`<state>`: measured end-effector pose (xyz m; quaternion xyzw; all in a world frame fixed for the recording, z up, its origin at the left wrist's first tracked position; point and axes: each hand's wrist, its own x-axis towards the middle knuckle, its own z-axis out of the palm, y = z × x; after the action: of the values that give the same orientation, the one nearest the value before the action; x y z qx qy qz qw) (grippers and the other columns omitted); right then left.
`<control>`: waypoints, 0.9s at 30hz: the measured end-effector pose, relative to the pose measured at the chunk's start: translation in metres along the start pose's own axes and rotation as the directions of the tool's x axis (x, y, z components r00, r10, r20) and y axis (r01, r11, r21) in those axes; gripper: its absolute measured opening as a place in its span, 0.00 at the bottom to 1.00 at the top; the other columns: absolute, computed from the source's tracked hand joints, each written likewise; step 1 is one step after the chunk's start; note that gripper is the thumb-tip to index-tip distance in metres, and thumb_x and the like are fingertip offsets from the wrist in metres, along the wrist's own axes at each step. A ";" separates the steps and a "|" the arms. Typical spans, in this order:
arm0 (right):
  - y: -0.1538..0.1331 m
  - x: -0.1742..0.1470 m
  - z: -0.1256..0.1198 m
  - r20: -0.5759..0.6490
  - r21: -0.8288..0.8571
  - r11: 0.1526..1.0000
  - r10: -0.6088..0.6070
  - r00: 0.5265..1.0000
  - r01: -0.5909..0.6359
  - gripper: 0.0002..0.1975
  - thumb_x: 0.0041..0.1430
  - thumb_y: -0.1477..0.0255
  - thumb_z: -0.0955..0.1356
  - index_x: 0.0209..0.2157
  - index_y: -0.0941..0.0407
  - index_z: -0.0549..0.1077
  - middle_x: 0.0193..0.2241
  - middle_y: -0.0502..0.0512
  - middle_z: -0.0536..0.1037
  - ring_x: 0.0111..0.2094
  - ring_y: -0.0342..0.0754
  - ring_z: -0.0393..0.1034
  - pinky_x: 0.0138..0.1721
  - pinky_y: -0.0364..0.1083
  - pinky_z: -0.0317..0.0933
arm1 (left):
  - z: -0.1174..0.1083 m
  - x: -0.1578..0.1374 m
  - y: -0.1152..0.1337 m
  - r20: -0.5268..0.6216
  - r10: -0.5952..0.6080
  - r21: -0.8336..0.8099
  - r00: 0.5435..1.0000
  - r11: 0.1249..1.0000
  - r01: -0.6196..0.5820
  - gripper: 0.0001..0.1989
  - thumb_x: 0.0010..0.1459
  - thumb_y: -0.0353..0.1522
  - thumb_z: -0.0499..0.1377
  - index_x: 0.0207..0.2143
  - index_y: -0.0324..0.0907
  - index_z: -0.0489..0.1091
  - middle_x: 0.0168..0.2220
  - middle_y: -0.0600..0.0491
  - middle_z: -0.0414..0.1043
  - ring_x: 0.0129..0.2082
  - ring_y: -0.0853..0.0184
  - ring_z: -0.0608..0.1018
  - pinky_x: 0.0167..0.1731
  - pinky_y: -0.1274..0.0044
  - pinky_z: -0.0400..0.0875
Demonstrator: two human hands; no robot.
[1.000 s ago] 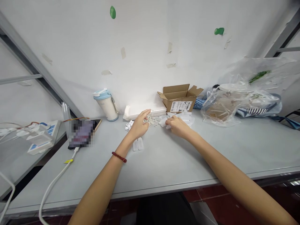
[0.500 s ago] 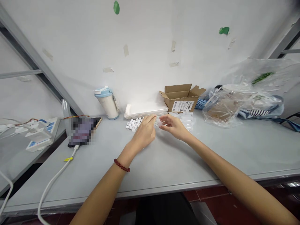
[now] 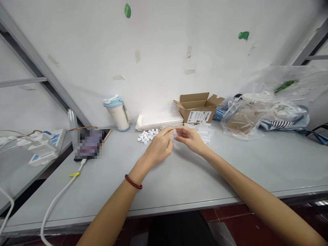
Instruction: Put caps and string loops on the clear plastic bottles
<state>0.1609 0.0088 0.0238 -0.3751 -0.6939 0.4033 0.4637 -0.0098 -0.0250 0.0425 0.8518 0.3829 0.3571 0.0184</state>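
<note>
My left hand (image 3: 159, 146) is closed in a pinch, with a thin white looped cord (image 3: 165, 126) showing just above its fingers. My right hand (image 3: 190, 139) meets it from the right, its fingers curled around a small clear plastic piece (image 3: 175, 133). Both sets of fingertips nearly touch over the table, and part of what they hold is hidden. A pile of small white plastic pieces (image 3: 146, 136) lies left of the fingers. Behind my right hand are flat clear plastic packets (image 3: 204, 132).
At the back stand a stack of white flat trays or boxes (image 3: 160, 121), an open cardboard box (image 3: 197, 114) and a cream-and-blue tumbler (image 3: 118, 114). A phone (image 3: 91, 145) on a white cable lies left. Plastic bags (image 3: 246, 118) fill the right back. The grey table (image 3: 179, 184) ends in front.
My left hand has shifted slightly right, closer to my right fingers. The white cord loop now shows above the left fingers. The view has tilted a little.
</note>
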 end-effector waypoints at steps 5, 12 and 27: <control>-0.002 -0.001 0.001 -0.053 0.000 1.000 0.010 0.999 -0.010 0.15 0.47 0.67 0.70 0.39 0.57 0.72 0.35 0.54 0.75 0.37 0.46 0.69 0.42 0.49 0.65 | 0.000 0.001 0.000 -0.045 -0.013 -0.017 0.999 1.000 0.012 0.19 0.57 0.24 0.48 0.49 0.36 0.68 0.51 0.43 0.70 0.52 0.61 0.73 0.51 0.67 0.69; -0.003 -0.003 0.004 -0.086 -0.057 0.998 -0.040 0.995 0.036 0.14 0.49 0.67 0.70 0.38 0.56 0.71 0.33 0.54 0.76 0.36 0.47 0.71 0.38 0.48 0.66 | 0.001 0.003 0.002 -0.155 -0.090 -0.070 0.984 0.994 0.080 0.14 0.57 0.26 0.50 0.40 0.38 0.74 0.44 0.45 0.75 0.44 0.63 0.77 0.46 0.71 0.72; -0.008 -0.015 0.017 -0.028 -0.345 0.899 -0.297 0.954 0.270 0.11 0.56 0.68 0.67 0.41 0.54 0.69 0.36 0.56 0.75 0.36 0.48 0.70 0.31 0.46 0.67 | -0.013 0.010 0.001 0.148 -0.483 -0.564 0.863 0.676 0.474 0.13 0.51 0.41 0.60 0.27 0.39 0.74 0.29 0.52 0.75 0.29 0.69 0.74 0.29 0.78 0.69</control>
<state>0.1481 -0.0110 0.0220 -0.3596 -0.7808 0.1916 0.4737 -0.0127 -0.0226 0.0586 0.6715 0.4639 0.4451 0.3684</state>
